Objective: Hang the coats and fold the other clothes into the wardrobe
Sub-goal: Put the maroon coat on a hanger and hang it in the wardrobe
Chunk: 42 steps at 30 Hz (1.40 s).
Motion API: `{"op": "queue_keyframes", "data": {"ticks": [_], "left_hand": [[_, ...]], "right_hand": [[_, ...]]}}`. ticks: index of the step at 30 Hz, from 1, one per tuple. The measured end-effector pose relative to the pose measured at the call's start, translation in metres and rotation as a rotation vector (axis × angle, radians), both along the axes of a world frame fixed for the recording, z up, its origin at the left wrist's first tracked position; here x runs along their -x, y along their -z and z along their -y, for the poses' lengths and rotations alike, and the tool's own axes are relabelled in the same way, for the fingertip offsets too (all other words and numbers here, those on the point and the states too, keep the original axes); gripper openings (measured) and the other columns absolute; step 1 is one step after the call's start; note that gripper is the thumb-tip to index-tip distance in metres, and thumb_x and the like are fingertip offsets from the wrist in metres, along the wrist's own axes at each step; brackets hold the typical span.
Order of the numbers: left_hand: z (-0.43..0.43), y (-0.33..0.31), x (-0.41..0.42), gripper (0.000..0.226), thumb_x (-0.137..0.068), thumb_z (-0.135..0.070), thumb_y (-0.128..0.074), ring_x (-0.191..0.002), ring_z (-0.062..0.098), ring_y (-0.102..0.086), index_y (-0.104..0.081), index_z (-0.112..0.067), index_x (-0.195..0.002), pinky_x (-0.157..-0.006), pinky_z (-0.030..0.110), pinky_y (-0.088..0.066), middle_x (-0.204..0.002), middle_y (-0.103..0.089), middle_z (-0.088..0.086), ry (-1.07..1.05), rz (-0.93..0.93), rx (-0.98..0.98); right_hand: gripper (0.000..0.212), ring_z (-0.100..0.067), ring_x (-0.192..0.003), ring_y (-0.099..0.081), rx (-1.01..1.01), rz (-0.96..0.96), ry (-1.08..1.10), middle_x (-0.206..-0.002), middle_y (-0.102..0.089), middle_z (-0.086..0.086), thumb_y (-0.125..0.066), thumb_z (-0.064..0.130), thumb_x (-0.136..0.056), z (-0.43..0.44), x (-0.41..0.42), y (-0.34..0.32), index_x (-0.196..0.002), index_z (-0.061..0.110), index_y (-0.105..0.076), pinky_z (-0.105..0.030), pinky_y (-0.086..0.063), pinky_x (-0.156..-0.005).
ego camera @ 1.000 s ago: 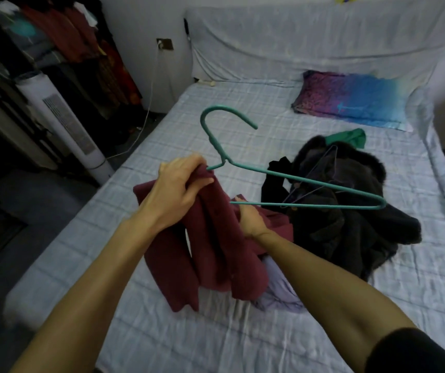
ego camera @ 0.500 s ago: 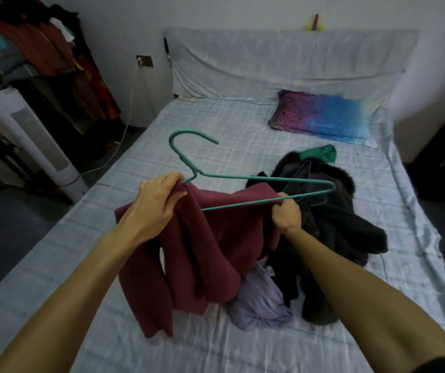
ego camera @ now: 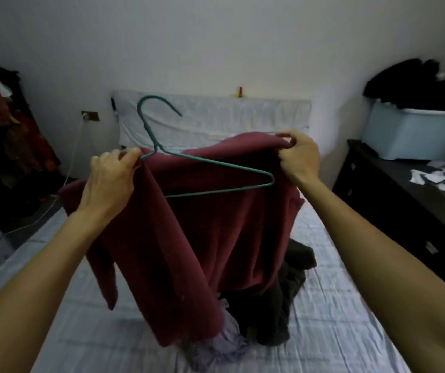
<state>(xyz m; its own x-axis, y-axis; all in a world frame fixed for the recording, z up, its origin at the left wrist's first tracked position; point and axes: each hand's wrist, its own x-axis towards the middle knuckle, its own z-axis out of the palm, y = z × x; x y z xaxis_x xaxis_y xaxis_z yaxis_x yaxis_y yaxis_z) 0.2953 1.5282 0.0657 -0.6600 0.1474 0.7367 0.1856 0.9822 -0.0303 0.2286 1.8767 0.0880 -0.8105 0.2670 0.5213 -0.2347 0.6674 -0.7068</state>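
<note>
Head view: we hold a maroon coat up over the bed, both hands at its upper edge. The left hand pinches coat fabric together with the left shoulder of the teal wire hanger, just below its twisted neck. The right hand has its fingers curled round a fold of the collar edge, apart from the hanger. The hanger's right end lies bare against the near face of the cloth, so we judge that shoulder not yet seated.

To do the step well, we would draw the right-hand edge open and over the free end while the left pinch stops the wire from tipping. We would then level both shoulders under the hook before letting go. Thin wire gives little ledge, and a heavy coat hung off centre may slide off.

The cloth looks thick, matt and napped, falling in broad soft folds, one sleeve hanging at left. Beneath it a dark fuzzy garment and a thin lilac garment lie crumpled on the checked, wrinkled sheet.
</note>
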Motion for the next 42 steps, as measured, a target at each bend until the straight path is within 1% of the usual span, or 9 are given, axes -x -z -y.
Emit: {"op": "queue_keyframes", "data": {"ticks": [6,13,16,23,27,31,35,38,42], "left_hand": [[-0.037,-0.011,0.007,0.034,-0.082,0.008,-0.056,-0.067,0.037,-0.047,-0.052,-0.008,-0.112,-0.065,0.043,-0.032,-0.073,-0.049,0.021,-0.013,-0.053,0.002],[-0.05,-0.007,0.008,0.035,-0.083,0.009,-0.053,-0.068,0.036,-0.046,-0.054,-0.007,-0.114,-0.067,0.042,-0.03,-0.074,-0.049,0.023,0.051,-0.076,0.037],[-0.046,-0.003,0.009,0.036,-0.081,0.011,-0.052,-0.068,0.037,-0.047,-0.053,-0.005,-0.114,-0.067,0.044,-0.031,-0.074,-0.048,0.024,0.049,-0.07,0.037],[-0.026,0.008,0.011,0.038,-0.08,0.01,-0.053,-0.066,0.037,-0.048,-0.056,-0.005,-0.115,-0.066,0.045,-0.033,-0.075,-0.05,0.024,0.049,-0.109,0.073],[-0.041,0.013,0.012,0.044,-0.075,0.008,-0.052,-0.063,0.04,-0.053,-0.051,-0.014,-0.113,-0.055,0.047,-0.043,-0.087,-0.053,0.025,0.124,0.003,0.208],[-0.066,0.011,0.008,0.04,-0.077,0.001,-0.054,-0.06,0.042,-0.057,-0.05,-0.017,-0.113,-0.047,0.041,-0.042,-0.095,-0.05,0.022,0.139,0.144,0.124],[-0.089,0.006,0.013,0.034,-0.083,0.0,-0.049,-0.065,0.044,-0.058,-0.052,-0.013,-0.113,-0.052,0.04,-0.037,-0.105,-0.048,0.022,0.163,0.171,0.028],[-0.089,0.005,0.021,0.033,-0.085,0.001,-0.046,-0.065,0.044,-0.057,-0.052,-0.011,-0.116,-0.053,0.04,-0.038,-0.102,-0.05,0.022,0.189,0.144,-0.077],[-0.08,0.014,0.023,0.028,-0.088,-0.002,-0.048,-0.069,0.043,-0.058,-0.053,-0.011,-0.114,-0.057,0.044,-0.046,-0.099,-0.053,0.02,0.194,0.095,-0.225]], "right_hand": [[0.009,-0.03,-0.085,-0.061,-0.234,0.222,-0.016,-0.085,-0.066,-0.011,-0.058,0.018,-0.083,-0.021,-0.033,-0.009,-0.085,0.015,-0.066,-0.027,-0.036,-0.067],[0.013,-0.021,-0.077,-0.055,-0.107,0.362,-0.175,-0.082,-0.057,-0.004,-0.05,0.021,-0.09,-0.045,-0.054,0.02,-0.098,0.011,-0.054,-0.026,-0.037,-0.056],[0.028,-0.016,-0.08,-0.056,-0.045,0.355,-0.124,-0.09,-0.059,0.0,-0.067,0.035,-0.081,-0.049,-0.053,0.024,-0.1,0.017,-0.056,-0.026,-0.042,-0.066],[0.048,-0.018,-0.102,-0.061,-0.203,0.388,-0.149,-0.112,-0.065,0.0,-0.074,0.012,-0.069,-0.064,-0.047,0.006,-0.115,0.021,-0.065,-0.026,-0.047,-0.089],[0.04,-0.018,-0.098,-0.063,0.043,0.223,-0.012,-0.106,-0.069,0.002,-0.059,0.012,-0.068,-0.036,-0.042,-0.007,-0.103,0.028,-0.07,-0.033,-0.052,-0.09],[0.042,-0.016,-0.097,-0.064,0.097,0.162,-0.075,-0.104,-0.071,0.0,-0.055,0.009,-0.069,-0.006,-0.042,-0.021,-0.106,0.023,-0.071,-0.033,-0.052,-0.091],[0.039,-0.008,-0.087,-0.061,-0.006,0.221,-0.337,-0.098,-0.069,0.0,-0.064,0.0,-0.074,0.025,-0.056,-0.013,-0.11,0.013,-0.069,-0.011,-0.047,-0.077],[0.05,-0.009,-0.101,-0.06,-0.028,0.335,-0.53,-0.115,-0.064,0.003,-0.07,0.007,-0.08,0.031,-0.06,0.009,-0.128,0.014,-0.058,-0.018,-0.046,-0.092],[0.045,0.001,-0.098,-0.057,0.002,0.348,-0.515,-0.121,-0.058,0.001,-0.043,-0.006,-0.092,0.016,-0.054,0.021,-0.134,0.009,-0.051,-0.012,-0.046,-0.088]]}}
